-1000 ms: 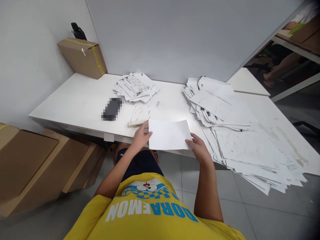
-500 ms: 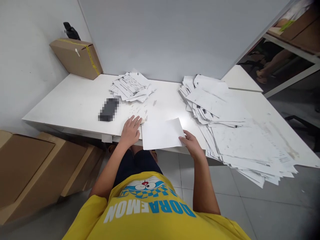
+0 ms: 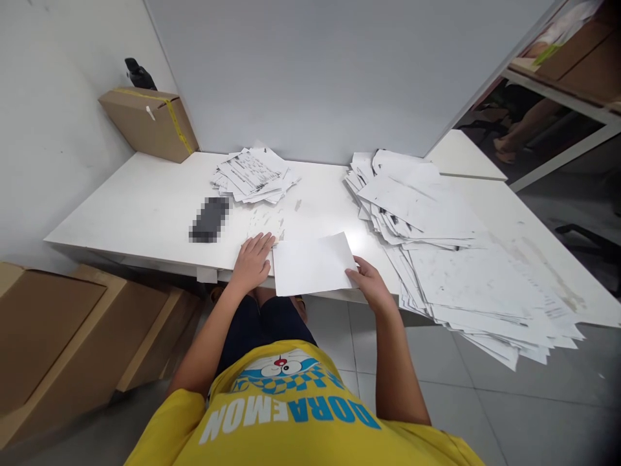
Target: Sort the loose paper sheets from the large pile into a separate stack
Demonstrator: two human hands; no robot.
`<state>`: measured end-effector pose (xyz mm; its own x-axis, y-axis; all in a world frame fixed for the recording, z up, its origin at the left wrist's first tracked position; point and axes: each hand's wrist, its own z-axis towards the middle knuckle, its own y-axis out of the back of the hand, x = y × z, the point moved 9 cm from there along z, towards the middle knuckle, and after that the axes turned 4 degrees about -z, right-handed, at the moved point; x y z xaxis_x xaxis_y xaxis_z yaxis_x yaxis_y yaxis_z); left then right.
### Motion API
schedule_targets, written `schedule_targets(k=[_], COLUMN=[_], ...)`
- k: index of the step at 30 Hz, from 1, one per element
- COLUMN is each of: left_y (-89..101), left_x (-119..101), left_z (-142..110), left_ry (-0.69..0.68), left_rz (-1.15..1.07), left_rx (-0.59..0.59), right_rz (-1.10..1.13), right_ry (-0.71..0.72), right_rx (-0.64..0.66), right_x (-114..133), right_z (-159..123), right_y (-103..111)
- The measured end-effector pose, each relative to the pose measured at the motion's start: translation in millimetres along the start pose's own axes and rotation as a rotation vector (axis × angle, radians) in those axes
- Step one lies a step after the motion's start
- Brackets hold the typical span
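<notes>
A blank white sheet of paper (image 3: 310, 264) lies across the front edge of the white table (image 3: 111, 207). Its right side is pinched between the thumb and fingers of my right hand (image 3: 369, 281). To the left of the sheet, my left hand (image 3: 253, 260) rests flat on the table with its fingers stretched out. Small worn marks show on the tabletop beyond those fingers. Behind them sits a smaller pile of printed papers (image 3: 255, 173). On the right, a large untidy stack of papers (image 3: 460, 259) overhangs the table's front edge.
A blurred-out dark object (image 3: 209, 220) lies left of the small pile. At the back left stands a taped cardboard box (image 3: 145, 123) with a black item (image 3: 140, 74) behind it. More cardboard boxes (image 3: 87, 336) stand below left. A grey partition (image 3: 330, 77) closes off the back.
The camera view has tilted slightly, so everything sits a little lower. Both hands and the sheet keep almost the same place on the table.
</notes>
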<state>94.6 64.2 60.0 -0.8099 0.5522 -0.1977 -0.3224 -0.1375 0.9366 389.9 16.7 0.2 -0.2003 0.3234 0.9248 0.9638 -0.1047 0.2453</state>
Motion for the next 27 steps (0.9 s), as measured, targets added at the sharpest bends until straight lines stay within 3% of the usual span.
schedule_targets(k=[27], left_y=[-3.5], left_x=[2.8], left_z=[1.1], left_ry=[-0.025], left_rz=[0.045], left_rx=[-0.079], right_rz=[-0.06], right_ry=[0.029], right_rx=[0.04], right_x=[11.3], right_z=[-5.3], right_y=[-9.8])
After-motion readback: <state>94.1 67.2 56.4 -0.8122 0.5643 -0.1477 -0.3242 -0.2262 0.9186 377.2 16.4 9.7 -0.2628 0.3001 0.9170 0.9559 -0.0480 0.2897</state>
